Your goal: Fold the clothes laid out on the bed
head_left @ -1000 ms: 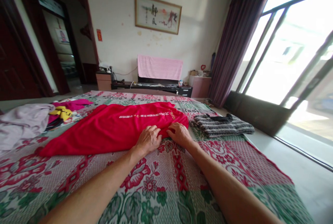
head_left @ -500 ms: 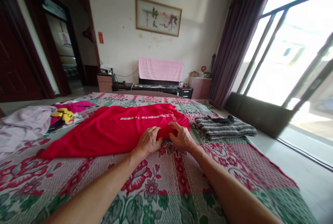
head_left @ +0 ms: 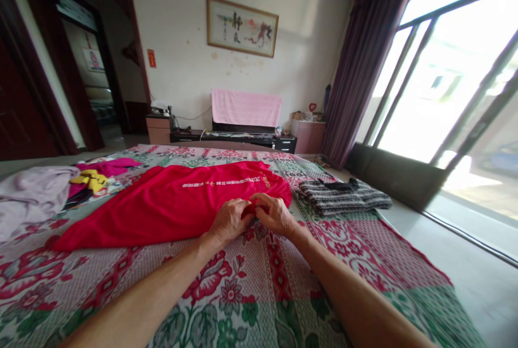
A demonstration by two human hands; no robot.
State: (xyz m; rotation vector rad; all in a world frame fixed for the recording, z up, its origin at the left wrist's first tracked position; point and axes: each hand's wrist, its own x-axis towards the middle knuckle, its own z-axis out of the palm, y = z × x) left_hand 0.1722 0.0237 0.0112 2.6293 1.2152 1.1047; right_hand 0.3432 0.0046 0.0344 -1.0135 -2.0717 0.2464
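A red cloth (head_left: 162, 205) with white and yellow printing lies spread on the flowered bedspread (head_left: 226, 315), its long point toward the left. My left hand (head_left: 231, 218) pinches the cloth's near edge toward its right end. Right beside it, my right hand (head_left: 274, 213) grips the same edge with curled fingers. A small bunched bit of red fabric shows between the two hands, which almost touch.
A folded black-and-white knitted garment (head_left: 343, 196) lies right of the red cloth. At the left are a pale crumpled garment (head_left: 32, 194) and a pile with yellow (head_left: 92, 181) and magenta pieces. Beyond the bed stands a low black cabinet (head_left: 285, 144).
My hands have come closer together on the cloth's edge, and less red fabric shows between them. The whole view has shifted slightly.
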